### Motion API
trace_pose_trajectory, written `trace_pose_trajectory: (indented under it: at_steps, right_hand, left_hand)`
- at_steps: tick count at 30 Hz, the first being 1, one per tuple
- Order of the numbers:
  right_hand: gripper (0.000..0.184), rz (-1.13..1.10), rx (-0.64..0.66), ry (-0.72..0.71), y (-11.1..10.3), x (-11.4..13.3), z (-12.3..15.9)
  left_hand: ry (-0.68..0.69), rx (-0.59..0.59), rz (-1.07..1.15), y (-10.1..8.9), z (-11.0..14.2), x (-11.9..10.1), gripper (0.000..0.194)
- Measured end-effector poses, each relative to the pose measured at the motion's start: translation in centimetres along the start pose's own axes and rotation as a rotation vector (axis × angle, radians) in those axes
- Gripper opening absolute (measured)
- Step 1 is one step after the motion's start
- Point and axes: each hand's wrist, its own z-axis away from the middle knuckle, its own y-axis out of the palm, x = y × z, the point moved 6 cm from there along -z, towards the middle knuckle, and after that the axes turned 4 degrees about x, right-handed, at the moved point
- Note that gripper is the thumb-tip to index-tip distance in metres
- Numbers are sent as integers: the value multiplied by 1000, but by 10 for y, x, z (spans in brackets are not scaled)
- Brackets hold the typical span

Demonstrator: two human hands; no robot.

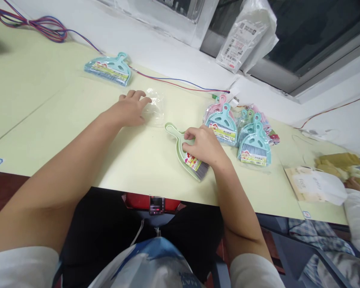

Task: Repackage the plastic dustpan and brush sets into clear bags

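Note:
My right hand (203, 145) is closed over the middle of a light green dustpan (180, 149) with a small grey-bristled brush and a printed label in it. The set lies on the table, its handle pointing up and left. To its left, my left hand (131, 109) reaches over the tabletop with fingers apart. Its fingertips are at the edge of a clear plastic bag (156, 107) lying flat. Whether they press on the bag is unclear. A bagged blue dustpan set (109, 69) rests farther back on the left.
Several bagged dustpan sets (254, 149) in blue, pink and green are grouped on the right. Cables (49, 29) run along the wall. A white plastic package (243, 40) hangs by the window. At far right, another person's sleeve (359, 218) is beside a paper packet (306, 186).

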Motion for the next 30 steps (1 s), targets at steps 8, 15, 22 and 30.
trace_pose_trajectory:
  at_steps: [8, 15, 22, 30]
  right_hand:
    - [12, 9, 6, -10, 2, 2, -1]
    - [11, 12, 14, -14, 3, 7, -1]
    - [18, 70, 43, 4, 1, 13, 3]
    - [28, 227, 81, 44, 18, 3, -2]
  left_hand:
    - [-90, -57, 7, 8, -7, 13, 49]
    - [-135, -40, -123, 8, -16, 2, 36]
    - [20, -14, -186, 10, -7, -76, 32]
    - [67, -45, -37, -1, 4, -94, 28]
